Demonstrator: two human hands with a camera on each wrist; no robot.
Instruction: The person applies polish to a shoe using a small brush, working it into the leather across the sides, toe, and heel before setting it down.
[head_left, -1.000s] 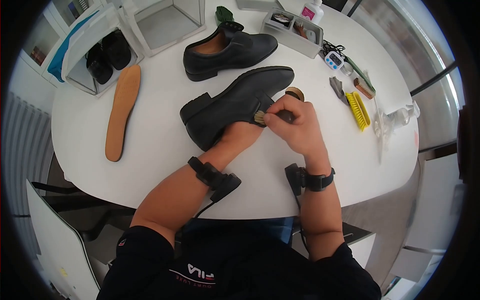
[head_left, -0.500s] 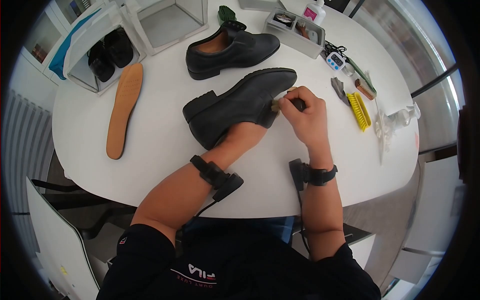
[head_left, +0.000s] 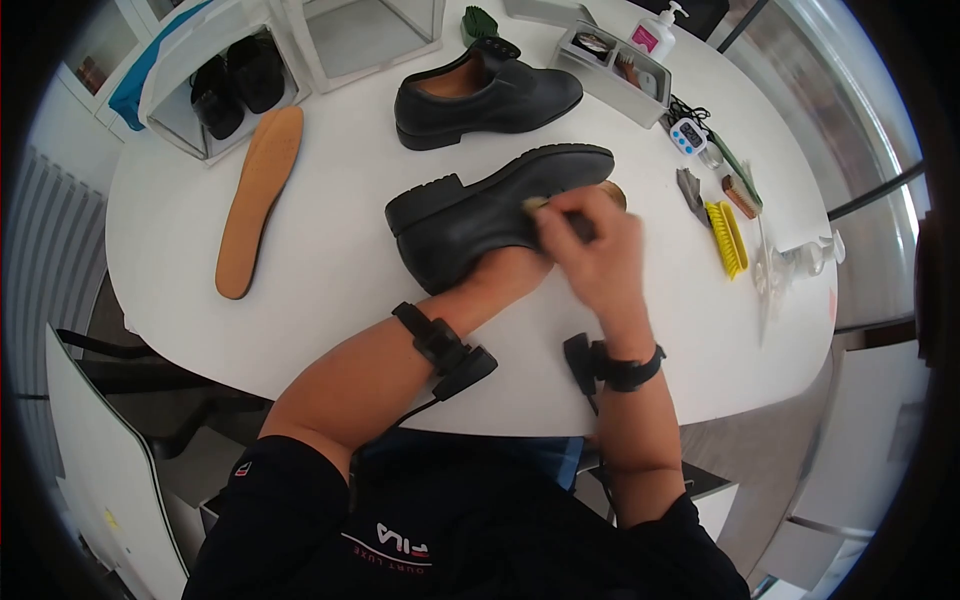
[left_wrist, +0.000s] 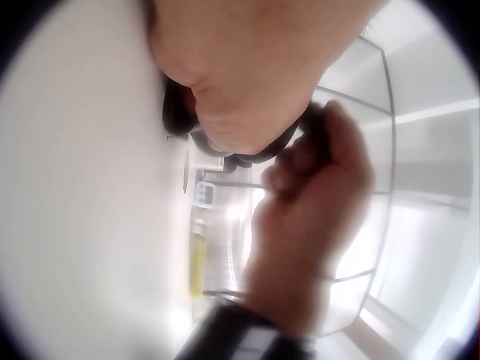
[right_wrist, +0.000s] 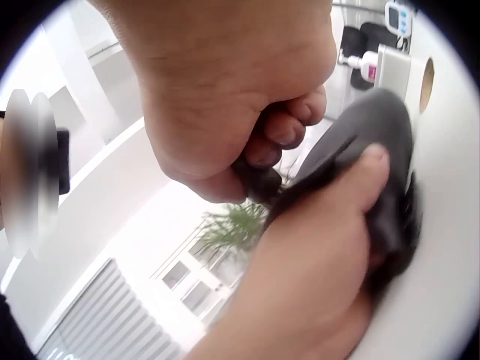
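Observation:
A black leather shoe (head_left: 470, 225) lies tilted on its side, held up off the white table in part, toe toward the back right. My left hand (head_left: 515, 270) grips it at the opening, its fingers hidden by the shoe; in the right wrist view the thumb (right_wrist: 371, 172) presses on the upper. My right hand (head_left: 600, 250), blurred, pinches a small dark-handled brush (right_wrist: 262, 180) with pale bristles. Those bristles are right at the side of the shoe. Behind it, a matching black shoe (head_left: 490, 100) stands upright.
Left of the shoes lies a tan insole (head_left: 258, 205). A box with dark shoes (head_left: 235, 90) is at the back left. To the right are a grey divided tray (head_left: 610, 75), a timer (head_left: 688, 136), a yellow brush (head_left: 727, 240) and a round tan-edged thing (head_left: 613, 192) beside my right hand.
My right hand has moved the brush from near the lacing flap to the shoe's side, toward the heel. The left hand keeps its grip, while the whole head view has shifted slightly.

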